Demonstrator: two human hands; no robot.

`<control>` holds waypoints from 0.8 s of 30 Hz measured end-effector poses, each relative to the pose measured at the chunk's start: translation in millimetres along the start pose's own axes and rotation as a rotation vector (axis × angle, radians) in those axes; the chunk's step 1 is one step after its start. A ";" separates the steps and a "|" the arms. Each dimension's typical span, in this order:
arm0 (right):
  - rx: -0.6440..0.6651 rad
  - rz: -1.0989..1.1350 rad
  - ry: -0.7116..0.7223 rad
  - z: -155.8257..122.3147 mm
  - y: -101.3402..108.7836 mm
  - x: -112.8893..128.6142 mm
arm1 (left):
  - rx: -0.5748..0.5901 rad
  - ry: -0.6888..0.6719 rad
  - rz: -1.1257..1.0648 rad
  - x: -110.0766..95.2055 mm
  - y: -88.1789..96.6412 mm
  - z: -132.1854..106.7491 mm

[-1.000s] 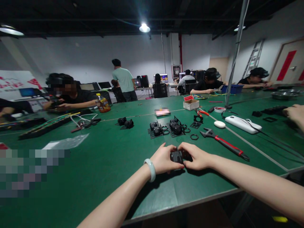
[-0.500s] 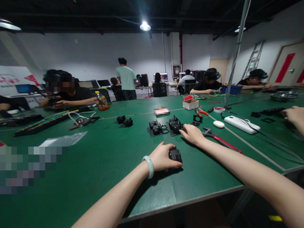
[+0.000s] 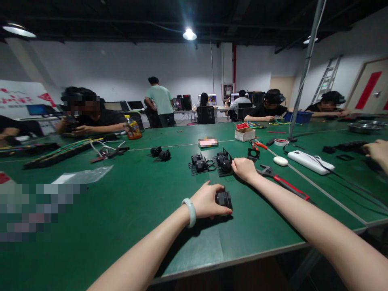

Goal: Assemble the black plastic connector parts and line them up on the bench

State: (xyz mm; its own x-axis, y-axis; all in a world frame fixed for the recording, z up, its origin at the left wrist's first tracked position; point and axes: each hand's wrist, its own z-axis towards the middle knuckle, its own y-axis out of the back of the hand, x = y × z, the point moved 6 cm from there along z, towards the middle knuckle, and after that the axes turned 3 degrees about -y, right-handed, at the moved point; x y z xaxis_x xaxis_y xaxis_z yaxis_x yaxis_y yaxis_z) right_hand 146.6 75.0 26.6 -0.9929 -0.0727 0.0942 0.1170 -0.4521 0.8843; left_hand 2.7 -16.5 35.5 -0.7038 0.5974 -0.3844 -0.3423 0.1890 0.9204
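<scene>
My left hand (image 3: 206,200), with a pale bangle on the wrist, grips a small black plastic part (image 3: 223,199) between thumb and fingers, low over the near table. Farther out, my right hand (image 3: 245,169) has its fingers curled in at the right edge of a black clustered assembly (image 3: 223,162). Its fingertips are hidden, so what they pinch does not show. Left of that sits a similar black assembly (image 3: 199,163), with black rings (image 3: 210,165) beside it. A black plate with a round hole (image 3: 253,153) stands behind my right hand.
An adjustable wrench (image 3: 286,185) lies right of my right forearm, near a white oval object (image 3: 280,161) and a white power strip (image 3: 311,161). Black parts (image 3: 160,153) lie left. A small box (image 3: 245,134) and metal pole (image 3: 306,68) stand beyond. A co-worker's hand (image 3: 377,151) reaches in at right.
My right hand's fingers have curled in more at the black assembly's edge. My left hand keeps its hold on the black part. The view has shifted slightly.
</scene>
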 end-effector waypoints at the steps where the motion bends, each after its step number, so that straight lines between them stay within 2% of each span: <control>1: -0.015 0.001 -0.001 -3.8 2.8 -0.2 | -0.005 -0.012 -0.001 0.7 -0.7 0.5; 5: -0.111 0.015 0.045 -28.8 14.6 -3.0 | -0.018 -0.054 0.001 2.8 -2.8 1.5; 11: -0.134 -0.011 0.146 -50.6 13.8 -1.7 | 0.024 -0.007 -0.032 5.3 -5.3 -0.3; 15: -0.148 -0.042 0.186 -44.2 8.5 3.6 | 0.015 -0.036 -0.023 4.5 -5.5 1.2; 24: -0.098 -0.059 0.098 -13.6 -8.6 9.3 | -0.009 -0.053 -0.007 6.1 -5.2 2.8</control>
State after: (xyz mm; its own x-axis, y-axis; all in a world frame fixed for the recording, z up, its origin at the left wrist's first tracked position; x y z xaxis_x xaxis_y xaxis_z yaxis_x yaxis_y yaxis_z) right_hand 136.6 66.1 13.7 -0.9918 -0.1276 -0.0055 0.0651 -0.5426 0.8375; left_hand 2.0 -11.7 28.6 -0.6675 0.6365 -0.3863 -0.3529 0.1864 0.9169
